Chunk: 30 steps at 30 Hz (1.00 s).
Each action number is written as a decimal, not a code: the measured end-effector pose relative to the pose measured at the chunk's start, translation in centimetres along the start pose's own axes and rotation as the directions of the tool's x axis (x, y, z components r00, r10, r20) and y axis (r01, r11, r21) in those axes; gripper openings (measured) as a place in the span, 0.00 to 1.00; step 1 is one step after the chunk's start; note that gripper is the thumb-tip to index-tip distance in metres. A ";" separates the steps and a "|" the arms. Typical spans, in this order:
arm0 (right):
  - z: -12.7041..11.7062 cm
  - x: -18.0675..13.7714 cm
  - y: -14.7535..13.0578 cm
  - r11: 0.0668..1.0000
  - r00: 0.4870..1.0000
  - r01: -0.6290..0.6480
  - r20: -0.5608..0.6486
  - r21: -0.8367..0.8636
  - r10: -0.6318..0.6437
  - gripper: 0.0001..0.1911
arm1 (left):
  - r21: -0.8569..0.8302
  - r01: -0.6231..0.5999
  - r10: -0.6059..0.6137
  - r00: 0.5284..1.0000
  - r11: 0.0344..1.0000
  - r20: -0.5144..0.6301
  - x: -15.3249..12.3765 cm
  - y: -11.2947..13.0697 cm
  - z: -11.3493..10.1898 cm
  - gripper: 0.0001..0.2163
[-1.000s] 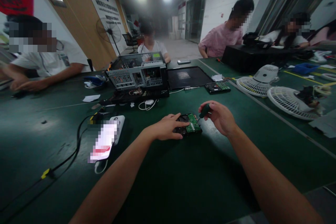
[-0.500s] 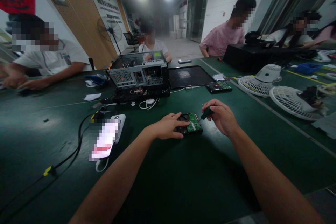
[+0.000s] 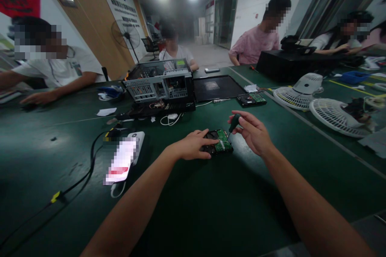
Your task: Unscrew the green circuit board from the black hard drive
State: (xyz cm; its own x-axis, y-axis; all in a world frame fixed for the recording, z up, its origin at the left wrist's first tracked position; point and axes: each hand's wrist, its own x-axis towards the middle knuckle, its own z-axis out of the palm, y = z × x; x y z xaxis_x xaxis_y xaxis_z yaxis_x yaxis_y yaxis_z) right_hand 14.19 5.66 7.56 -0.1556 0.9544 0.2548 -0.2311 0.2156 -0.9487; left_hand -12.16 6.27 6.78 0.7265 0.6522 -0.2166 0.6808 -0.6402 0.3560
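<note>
On the green tabletop lies a hard drive [image 3: 222, 143], its green circuit board facing up. My left hand [image 3: 194, 144] steadies it, thumb at the near edge, one finger at the far edge and the index finger stretched over the board. A small screwdriver [image 3: 233, 123] with a dark green handle is pinched in the fingers of my right hand [image 3: 253, 131]. Its shaft slants down to the right part of the board; the tip is too small to see whether it sits in a screw.
An opened computer case [image 3: 159, 86] stands beyond my hands, beside a black side panel [image 3: 220, 87]. A second hard drive [image 3: 251, 99] lies farther right, near white fan parts [image 3: 301, 92]. To the left are a phone [image 3: 123, 160] and a black cable [image 3: 90, 164]. Several people sit around.
The screwdriver has tipped more upright, and my right hand has shifted slightly up and left. My left hand and the hard drive have stayed in place.
</note>
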 end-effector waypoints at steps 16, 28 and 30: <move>-0.9 0.1 1.4 0.790 0.952 0.155 -0.124 -0.594 -0.280 0.16 | 0.000 0.010 -0.010 1.000 1.000 0.007 -0.1 0.0 0.0 0.32; -4.2 0.9 0.0 0.326 0.759 0.031 -0.190 -0.945 -0.623 0.23 | -0.014 0.010 -0.010 1.000 1.000 0.015 -0.1 -0.1 -0.1 0.32; -5.3 1.3 0.7 0.225 0.830 -0.030 -0.150 -0.974 -0.538 0.22 | -0.014 0.014 -0.014 1.000 1.000 0.023 -0.1 -0.1 -0.1 0.32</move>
State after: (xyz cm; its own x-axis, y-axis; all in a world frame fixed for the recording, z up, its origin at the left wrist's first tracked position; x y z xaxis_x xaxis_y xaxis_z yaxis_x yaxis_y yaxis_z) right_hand 18.90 8.10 6.28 0.1393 0.7071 0.6933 0.8880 0.2207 -0.4035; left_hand -12.31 6.32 6.88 0.7188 0.6517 -0.2420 0.6897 -0.6249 0.3658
